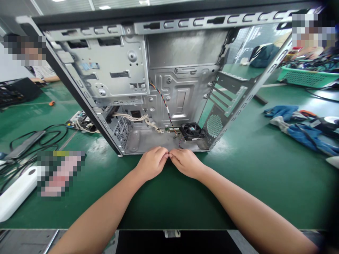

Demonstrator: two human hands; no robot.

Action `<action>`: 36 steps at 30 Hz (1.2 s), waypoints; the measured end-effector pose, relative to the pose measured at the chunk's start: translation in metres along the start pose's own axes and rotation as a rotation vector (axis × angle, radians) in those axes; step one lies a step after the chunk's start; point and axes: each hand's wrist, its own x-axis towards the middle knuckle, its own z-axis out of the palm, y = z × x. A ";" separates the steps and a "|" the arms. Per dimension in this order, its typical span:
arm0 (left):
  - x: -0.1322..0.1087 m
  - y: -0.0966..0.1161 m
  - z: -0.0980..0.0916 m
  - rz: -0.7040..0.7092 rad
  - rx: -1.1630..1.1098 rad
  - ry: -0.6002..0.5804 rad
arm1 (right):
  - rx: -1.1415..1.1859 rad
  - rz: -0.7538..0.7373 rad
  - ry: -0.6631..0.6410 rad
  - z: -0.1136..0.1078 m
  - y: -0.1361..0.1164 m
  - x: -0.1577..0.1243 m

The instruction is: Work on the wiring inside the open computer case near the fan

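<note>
An open computer case (pixel 182 90) stands upright on the green table in front of me, its inside facing me. My left hand (pixel 151 164) and my right hand (pixel 187 163) meet at the case's lower front edge, fingers curled and fingertips pinched together. Anything between the fingertips is too small or hidden to make out. Behind my right hand, a black cooling fan (pixel 192 131) rests on the case floor. Left of the fan lies a green memory stick (pixel 173 129). A multicoloured cable (pixel 162 99) hangs down from the metal drive bay (pixel 116 76), and pale wires (pixel 132 116) run along the left.
On the left are a power strip (pixel 25 145), black cords, a white device (pixel 19 192) and a small circuit assembly (pixel 82 121). Blue gloves (pixel 288 121) and a green basket (pixel 307 77) of cables lie right. People sit across the table at both sides.
</note>
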 end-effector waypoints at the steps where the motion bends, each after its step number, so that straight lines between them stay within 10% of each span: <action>1: 0.000 0.000 0.000 -0.004 -0.003 -0.006 | 0.000 0.001 0.005 0.000 0.000 0.000; 36: -0.001 -0.003 0.003 -0.004 -0.114 0.035 | 0.122 -0.002 0.003 -0.004 -0.002 0.001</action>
